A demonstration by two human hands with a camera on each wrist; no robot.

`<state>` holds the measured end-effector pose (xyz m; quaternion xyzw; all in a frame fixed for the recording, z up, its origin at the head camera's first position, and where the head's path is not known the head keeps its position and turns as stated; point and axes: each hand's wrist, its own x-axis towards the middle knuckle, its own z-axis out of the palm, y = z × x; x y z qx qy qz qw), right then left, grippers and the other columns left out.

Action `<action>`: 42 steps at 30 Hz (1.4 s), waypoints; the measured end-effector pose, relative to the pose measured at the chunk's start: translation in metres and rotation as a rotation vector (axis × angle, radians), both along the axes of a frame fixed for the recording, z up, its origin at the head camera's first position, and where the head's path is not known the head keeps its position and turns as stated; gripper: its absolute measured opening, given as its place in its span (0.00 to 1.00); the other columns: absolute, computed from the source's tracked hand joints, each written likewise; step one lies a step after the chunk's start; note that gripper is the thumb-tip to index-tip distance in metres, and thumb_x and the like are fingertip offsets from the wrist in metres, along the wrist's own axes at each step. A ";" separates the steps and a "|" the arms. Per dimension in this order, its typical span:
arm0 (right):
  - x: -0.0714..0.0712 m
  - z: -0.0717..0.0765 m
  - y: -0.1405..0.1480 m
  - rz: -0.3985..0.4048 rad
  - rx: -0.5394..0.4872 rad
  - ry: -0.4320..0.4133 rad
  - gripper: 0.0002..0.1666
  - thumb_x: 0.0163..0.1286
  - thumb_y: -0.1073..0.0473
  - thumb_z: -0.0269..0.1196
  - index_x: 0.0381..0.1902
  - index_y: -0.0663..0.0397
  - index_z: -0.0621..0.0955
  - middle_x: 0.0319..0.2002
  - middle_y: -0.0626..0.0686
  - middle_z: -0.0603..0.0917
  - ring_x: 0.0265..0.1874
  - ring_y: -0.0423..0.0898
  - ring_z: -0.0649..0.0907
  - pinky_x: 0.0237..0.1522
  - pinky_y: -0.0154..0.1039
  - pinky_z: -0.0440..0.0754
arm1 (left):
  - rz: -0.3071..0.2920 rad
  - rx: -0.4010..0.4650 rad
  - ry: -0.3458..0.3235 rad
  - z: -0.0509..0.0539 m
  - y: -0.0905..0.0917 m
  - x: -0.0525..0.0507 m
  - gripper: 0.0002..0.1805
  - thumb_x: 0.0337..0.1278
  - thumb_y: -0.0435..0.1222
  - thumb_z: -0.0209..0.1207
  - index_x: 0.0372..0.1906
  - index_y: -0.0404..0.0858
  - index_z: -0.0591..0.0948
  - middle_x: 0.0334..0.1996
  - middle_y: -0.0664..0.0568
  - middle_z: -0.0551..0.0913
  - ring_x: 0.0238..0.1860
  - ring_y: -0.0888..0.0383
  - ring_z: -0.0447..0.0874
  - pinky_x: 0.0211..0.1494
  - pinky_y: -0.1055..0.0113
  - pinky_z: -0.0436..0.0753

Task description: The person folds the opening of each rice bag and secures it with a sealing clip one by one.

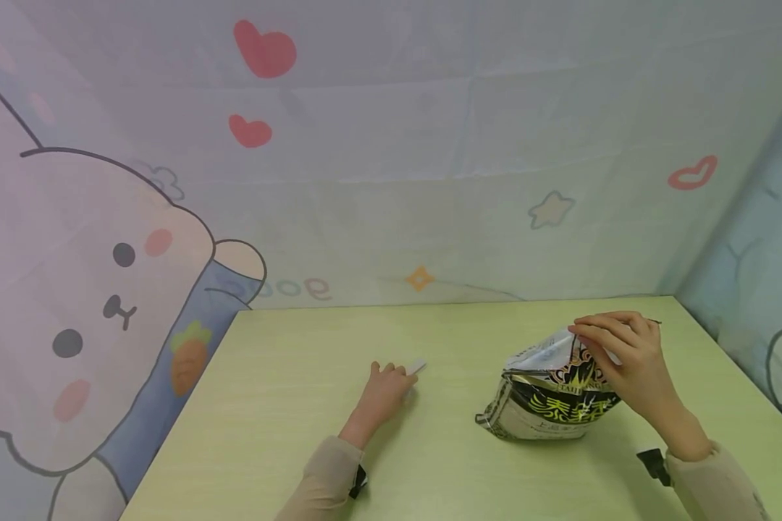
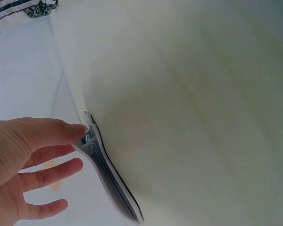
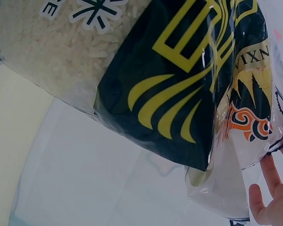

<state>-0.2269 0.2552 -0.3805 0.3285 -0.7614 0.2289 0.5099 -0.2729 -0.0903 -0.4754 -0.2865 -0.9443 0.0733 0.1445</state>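
Note:
A bag of rice [image 1: 554, 420], clear plastic with a black band and yellow-green lettering, stands on the right part of the table. My right hand [image 1: 645, 373] holds the top of the bag, where the loose film is drawn up. In the right wrist view, white grains show through the plastic, and the fingertips are at the film's upper end. To the left of the bag, my left hand [image 1: 386, 394] is low over the table. Between its thumb and forefinger it pinches one end of a slim white-and-grey bag clip [image 2: 111, 174], with the other fingers spread.
The pale wood-grain table [image 1: 267, 405] reaches back to a printed cloth backdrop [image 1: 391, 217] with hearts and a cartoon rabbit. Another cloth [image 1: 762, 304] hangs along the right side. Each wrist wears a black device at the sleeve.

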 end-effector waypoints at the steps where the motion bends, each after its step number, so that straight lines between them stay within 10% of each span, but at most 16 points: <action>1: 0.000 0.000 0.000 0.000 0.000 0.000 0.22 0.67 0.48 0.50 0.32 0.58 0.84 0.32 0.58 0.83 0.35 0.55 0.73 0.34 0.43 0.56 | -0.003 -0.002 0.002 -0.001 0.000 0.000 0.10 0.47 0.38 0.61 0.39 0.49 0.81 0.33 0.54 0.84 0.32 0.57 0.78 0.44 0.53 0.74; 42: 0.000 -0.001 0.002 0.000 0.011 -0.024 0.22 0.67 0.48 0.49 0.33 0.57 0.84 0.34 0.58 0.83 0.36 0.55 0.72 0.35 0.42 0.56 | -0.030 0.110 0.015 0.008 -0.002 -0.002 0.03 0.51 0.36 0.58 0.31 0.43 0.81 0.24 0.55 0.78 0.25 0.61 0.64 0.33 0.67 0.63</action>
